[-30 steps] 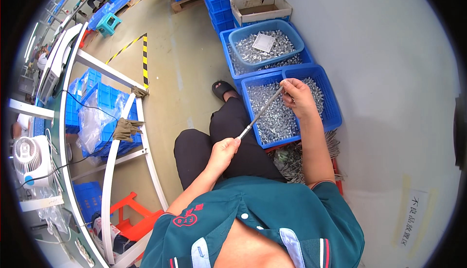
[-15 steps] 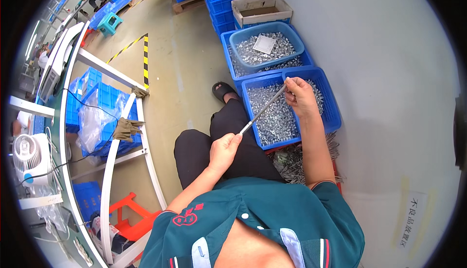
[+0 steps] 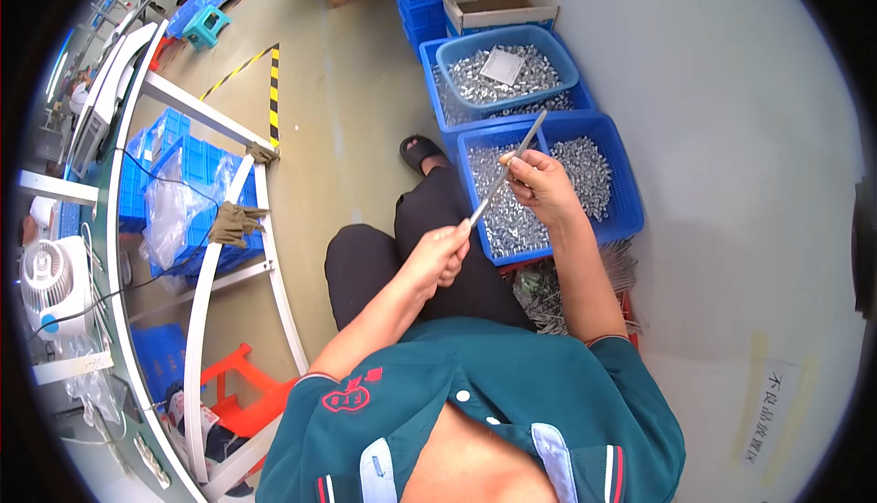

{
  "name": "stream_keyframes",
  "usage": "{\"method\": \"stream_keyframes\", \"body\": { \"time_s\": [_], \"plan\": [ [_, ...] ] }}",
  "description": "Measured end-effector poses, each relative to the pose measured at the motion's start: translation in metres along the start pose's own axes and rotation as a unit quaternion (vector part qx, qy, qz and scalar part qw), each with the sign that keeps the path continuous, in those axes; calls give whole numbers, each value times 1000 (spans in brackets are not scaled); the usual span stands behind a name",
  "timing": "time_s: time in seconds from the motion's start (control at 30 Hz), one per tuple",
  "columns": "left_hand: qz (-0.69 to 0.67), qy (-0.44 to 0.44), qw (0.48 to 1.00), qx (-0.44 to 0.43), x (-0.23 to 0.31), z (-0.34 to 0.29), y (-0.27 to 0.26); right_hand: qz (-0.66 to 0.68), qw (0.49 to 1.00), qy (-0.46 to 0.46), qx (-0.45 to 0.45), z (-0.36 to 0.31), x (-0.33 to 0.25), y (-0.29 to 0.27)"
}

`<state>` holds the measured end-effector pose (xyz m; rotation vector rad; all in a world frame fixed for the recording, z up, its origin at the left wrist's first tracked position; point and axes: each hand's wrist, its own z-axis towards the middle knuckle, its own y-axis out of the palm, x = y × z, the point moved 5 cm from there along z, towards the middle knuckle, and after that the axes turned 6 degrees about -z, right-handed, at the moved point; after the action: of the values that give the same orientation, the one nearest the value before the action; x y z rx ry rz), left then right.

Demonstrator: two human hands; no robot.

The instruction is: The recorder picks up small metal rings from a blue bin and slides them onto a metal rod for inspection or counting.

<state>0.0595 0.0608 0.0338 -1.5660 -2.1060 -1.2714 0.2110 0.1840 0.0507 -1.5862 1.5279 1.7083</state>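
Observation:
A thin grey metal rod (image 3: 493, 189) slants up and away from my lap over a blue bin. Its near end is gripped by my left hand (image 3: 438, 256), with the fingers wrapped closed. My right hand (image 3: 541, 185) pinches about the middle of the rod between thumb and fingertips; whether a small piece is also in that pinch I cannot make out. Beyond the pinch the rod's far end sticks out bare. Under my right hand, the divided blue bin (image 3: 624, 169) holds many small silvery metal pieces (image 3: 581, 174) in both compartments.
Behind stands another blue bin with a lighter blue tub (image 3: 574, 64) of silvery pieces and a white card (image 3: 502, 65). Further back are a carton (image 3: 502, 21) and stacked blue crates (image 3: 420, 0). Thin rods (image 3: 571, 297) lie below the near bin. A white-framed bench (image 3: 206, 320) borders the left.
My right hand has slid from the rod's far end back to around its middle. My left hand has risen slightly to the right, and the rod stands steeper.

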Motion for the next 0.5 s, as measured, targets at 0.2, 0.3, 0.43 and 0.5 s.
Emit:
{"method": "stream_keyframes", "body": {
  "time_s": [0.2,0.3,0.43,0.5],
  "plan": [
    [-7,3,1000,-3,10,14,4,-68,997,32,-3,-5,12,14],
    [-12,5,1000,0,10,15,5,-60,997,49,-16,-7,20,16],
    [-14,22,1000,-1,15,14,5,86,994,61,-12,-5,26,9],
    [-6,27,1000,2,16,12,2,196,977,72,29,5,42,-19]
  ]
}}
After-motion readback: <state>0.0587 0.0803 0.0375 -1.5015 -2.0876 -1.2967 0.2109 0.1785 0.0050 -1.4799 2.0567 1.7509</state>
